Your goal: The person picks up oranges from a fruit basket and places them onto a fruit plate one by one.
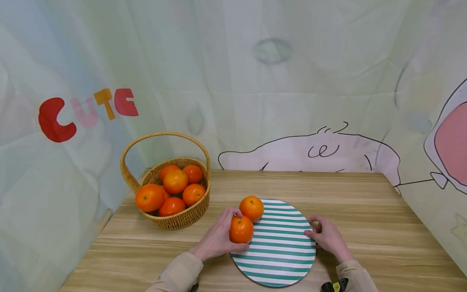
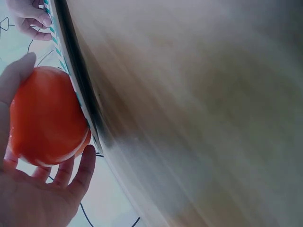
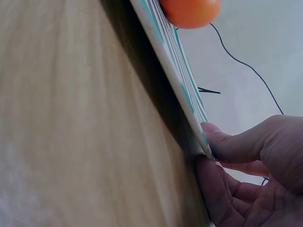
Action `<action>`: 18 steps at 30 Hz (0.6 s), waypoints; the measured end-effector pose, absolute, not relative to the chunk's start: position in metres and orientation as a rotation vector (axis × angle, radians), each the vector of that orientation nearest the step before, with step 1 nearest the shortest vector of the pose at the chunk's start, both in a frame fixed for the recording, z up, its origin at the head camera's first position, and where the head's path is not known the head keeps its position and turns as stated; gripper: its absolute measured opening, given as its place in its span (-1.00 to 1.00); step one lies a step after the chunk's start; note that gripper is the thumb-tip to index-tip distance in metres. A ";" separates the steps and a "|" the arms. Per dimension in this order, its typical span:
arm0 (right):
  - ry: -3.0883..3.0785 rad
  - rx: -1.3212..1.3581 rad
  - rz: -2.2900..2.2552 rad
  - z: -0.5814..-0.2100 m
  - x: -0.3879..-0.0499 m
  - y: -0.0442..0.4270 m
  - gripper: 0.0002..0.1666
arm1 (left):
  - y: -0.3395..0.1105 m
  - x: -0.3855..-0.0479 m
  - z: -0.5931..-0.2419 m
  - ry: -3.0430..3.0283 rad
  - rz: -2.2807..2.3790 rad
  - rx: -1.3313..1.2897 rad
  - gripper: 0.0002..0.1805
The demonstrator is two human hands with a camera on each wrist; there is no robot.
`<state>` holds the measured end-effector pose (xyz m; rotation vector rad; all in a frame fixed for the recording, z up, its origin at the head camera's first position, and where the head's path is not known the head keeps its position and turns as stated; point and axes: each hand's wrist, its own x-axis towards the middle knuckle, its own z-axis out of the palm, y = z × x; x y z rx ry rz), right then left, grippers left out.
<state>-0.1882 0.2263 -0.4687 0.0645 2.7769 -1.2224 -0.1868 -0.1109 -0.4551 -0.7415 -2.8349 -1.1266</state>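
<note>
My left hand (image 1: 219, 237) curls its fingers and thumb round an orange (image 1: 241, 230) on the left part of a round board (image 1: 281, 243) with green and white stripes. In the left wrist view this orange (image 2: 49, 116) sits between thumb and fingers. Another orange (image 1: 251, 208) lies just behind it, at the board's back left edge. On the opposite side my right hand (image 1: 326, 237) pinches the board's rim. The right wrist view shows the thumb above the board edge (image 3: 189, 104) and a finger below it, with a dark gap or shadow underneath.
A wicker basket (image 1: 182, 221) with a tall handle stands at the back left, with several oranges (image 1: 176, 181) heaped in it. The wooden table (image 1: 328, 186) meets printed cloth walls (image 1: 233, 101) at the back and sides.
</note>
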 end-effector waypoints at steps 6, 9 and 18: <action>2.781 0.059 -1.219 -0.469 -0.188 0.226 -0.56 | -0.111 -0.187 -0.455 -2.833 -1.150 -0.731 -0.20; 2.782 0.052 -1.220 -0.469 -0.188 0.226 -0.56 | -0.110 -0.188 -0.455 -2.828 -1.144 -0.732 -0.20; 2.774 0.069 -1.208 -0.468 -0.188 0.226 -0.56 | -0.110 -0.188 -0.456 -2.821 -1.141 -0.732 -0.19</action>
